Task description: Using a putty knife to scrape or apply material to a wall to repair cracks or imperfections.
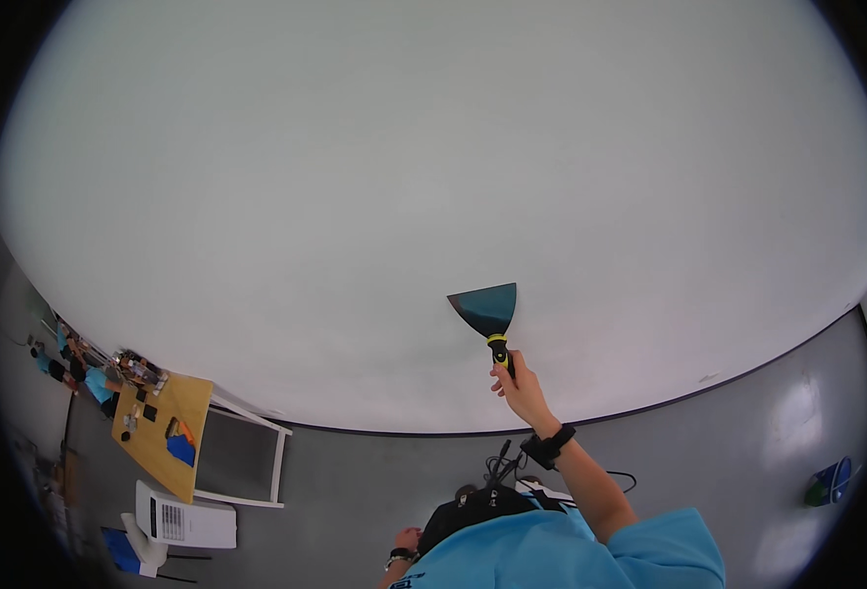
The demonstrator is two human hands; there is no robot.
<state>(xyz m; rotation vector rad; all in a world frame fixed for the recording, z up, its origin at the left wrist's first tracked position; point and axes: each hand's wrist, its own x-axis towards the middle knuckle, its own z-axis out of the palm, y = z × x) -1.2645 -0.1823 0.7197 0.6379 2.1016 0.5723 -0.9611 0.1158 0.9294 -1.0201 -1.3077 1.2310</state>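
In front of me rises a broad white wall (433, 167). My right hand (525, 391) is closed round the black and yellow handle of a putty knife (489, 311). Its wide, fan-shaped blade points up toward the wall; whether its edge touches the surface I cannot tell. A black band circles the right wrist. Low beside my body is my left hand (409, 539), with a dark band at its wrist. Its fingers are mostly hidden, so what they do or hold does not show.
A wooden-topped table (193, 393) with white legs stands at the left, bearing tools and a blue item. Near it is a white portable appliance (193, 523). Black cables (500, 461) hang by my body. A bucket (828, 484) sits on the grey floor (708, 442) at right. Several people are far left.
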